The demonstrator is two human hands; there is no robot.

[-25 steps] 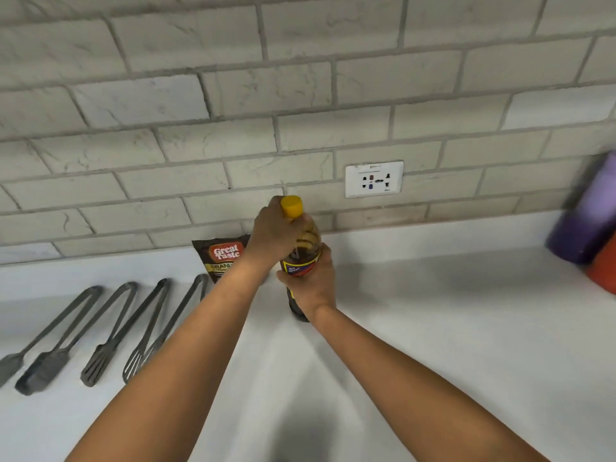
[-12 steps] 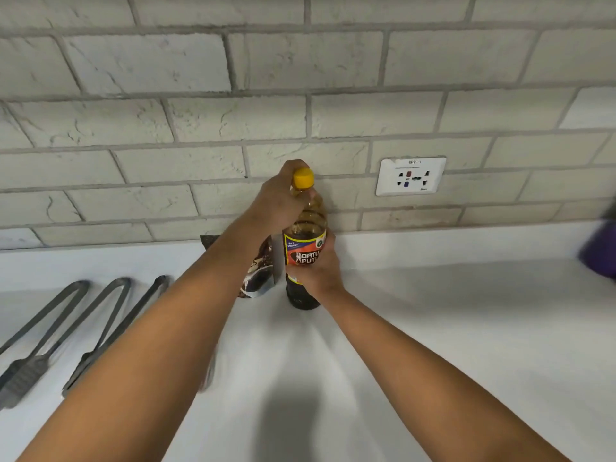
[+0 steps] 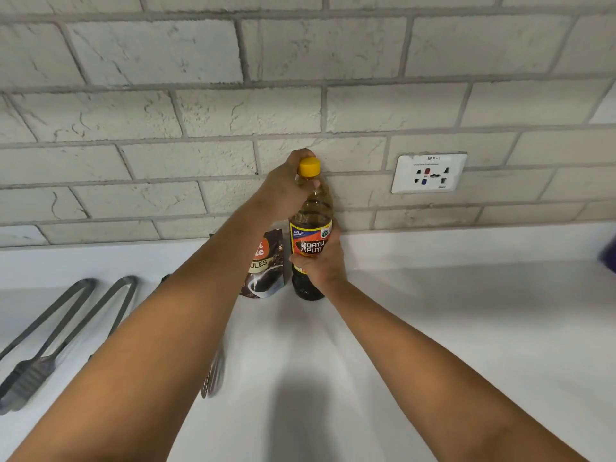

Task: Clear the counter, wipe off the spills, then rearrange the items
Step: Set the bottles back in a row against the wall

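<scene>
While both forearms are stretched away from the camera across the white surface (image 3: pixel 450 328), the bottle (image 3: pixel 311 228) is held upright near the back wall, its base apparently resting on the surface. Nearest of all, to the left of the left forearm, several dark tongs (image 3: pixel 40 348) are laid side by side, and one more utensil (image 3: pixel 213 375) is glimpsed, blurred, just under that arm. Farther on, the right hand (image 3: pixel 321 265) is wrapped round the bottle's labelled middle, fingers curled behind it and thumb across the front. Just left of that hand a coffee pouch (image 3: pixel 265 268) is propped, very close to the bottle; whether they touch cannot be told. Above the right hand, the left hand (image 3: pixel 286 191) is closed round the neck below the yellow cap (image 3: pixel 309 167), which is left showing. To the right of both hands, a socket (image 3: pixel 429 174) is set into the brick wall (image 3: pixel 300 105).

Judged from this, the rearranging step is under way. The pouch could be knocked over if the bottle is slid leftward. Should the cap be loose, dark liquid could be spilled onto the surface if the bottle is tipped. A release before the base is seated flat could let it topple.
</scene>
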